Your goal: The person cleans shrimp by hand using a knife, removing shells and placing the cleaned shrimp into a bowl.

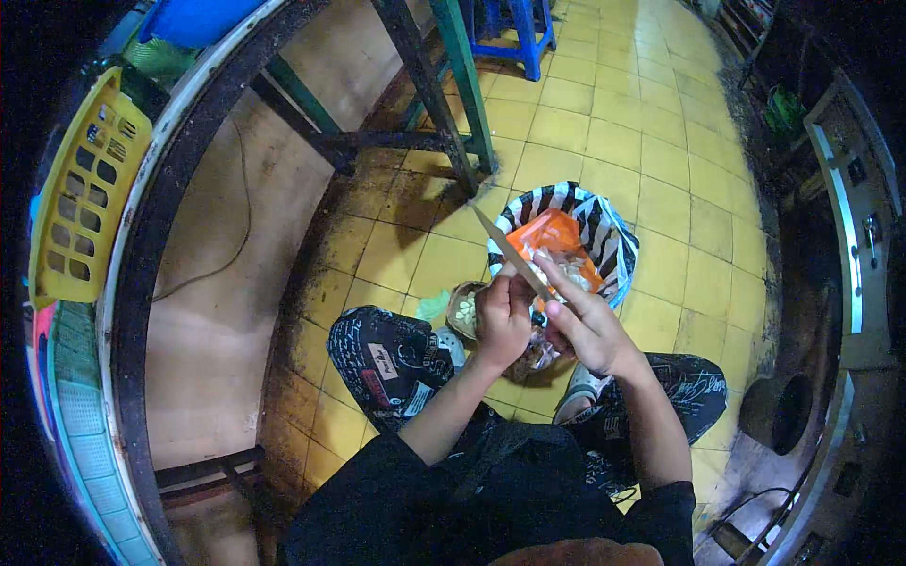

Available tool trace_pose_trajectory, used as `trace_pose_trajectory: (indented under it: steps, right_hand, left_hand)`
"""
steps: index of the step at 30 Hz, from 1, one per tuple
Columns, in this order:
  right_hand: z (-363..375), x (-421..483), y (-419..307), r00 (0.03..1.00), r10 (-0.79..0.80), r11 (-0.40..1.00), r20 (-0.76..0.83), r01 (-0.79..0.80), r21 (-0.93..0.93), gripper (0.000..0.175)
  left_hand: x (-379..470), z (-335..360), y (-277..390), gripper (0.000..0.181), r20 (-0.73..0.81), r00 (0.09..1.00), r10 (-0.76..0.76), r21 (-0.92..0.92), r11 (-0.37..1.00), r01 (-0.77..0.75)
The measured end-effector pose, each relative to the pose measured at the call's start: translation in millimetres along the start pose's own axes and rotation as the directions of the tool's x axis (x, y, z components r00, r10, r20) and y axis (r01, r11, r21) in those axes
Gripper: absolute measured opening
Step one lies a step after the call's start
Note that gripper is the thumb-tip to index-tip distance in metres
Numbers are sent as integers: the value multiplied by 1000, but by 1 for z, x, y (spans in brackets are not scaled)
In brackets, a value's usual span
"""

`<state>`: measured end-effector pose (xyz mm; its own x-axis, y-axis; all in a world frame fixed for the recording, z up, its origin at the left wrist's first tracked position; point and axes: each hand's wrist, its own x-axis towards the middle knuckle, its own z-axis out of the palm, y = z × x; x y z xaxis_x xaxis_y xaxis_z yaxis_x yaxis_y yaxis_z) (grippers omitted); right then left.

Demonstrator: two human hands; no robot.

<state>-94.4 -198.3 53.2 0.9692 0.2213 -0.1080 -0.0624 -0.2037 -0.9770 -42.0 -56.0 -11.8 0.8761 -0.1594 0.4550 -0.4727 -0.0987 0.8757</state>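
Observation:
In front of me, a knife with a long flat blade point(511, 249) points up and to the left. My right hand point(594, 332) grips it at its lower end, thumb against it and index finger stretched out. My left hand point(504, 315) has its fingers curled close beside the blade; whether they pinch something small is hidden. Below the hands stands a round bin or basket lined with a black-and-white striped bag point(616, 233), holding an orange plastic bag point(548, 230) and pale scraps. Left of it, a small bowl or basket point(459, 322) contains pale pieces resembling peeled garlic cloves.
A crumpled clear plastic bag point(541, 354) lies between my feet. A light green scrap point(432, 305) is on the yellow tiled floor point(623, 148). Green and dark table legs point(463, 92) and a blue plastic stool point(524, 42) stand ahead. A yellow plastic basket point(88, 205) sits at left.

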Motion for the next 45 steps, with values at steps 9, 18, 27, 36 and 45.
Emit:
trace_pose_trajectory:
  steps: [9,18,27,36,45]
  right_hand:
    - [7,1,9,989,-128,992,-73,126,-28,53]
    - [11,0,2,988,-99,994,-115,94,-49,48]
    - [7,4,13,988,-54,964,-147,90,251,42]
    - [5,4,17,984,138,913,-111,-83,400,39]
    - [2,5,16,986,72,928,-152,-10,371,41]
  left_hand:
    - [2,-4,24,24,14,998,-59,136,989,56]
    - [-2,-5,18,27,-29,999,45,282,959,-35]
    - [-1,-6,2,32,15,997,-73,-19,997,73]
    - [15,-26,-3,42,567,703,-429,-564,419,711]
    - [22,-27,10,25,610,690,-389,-503,484,717]
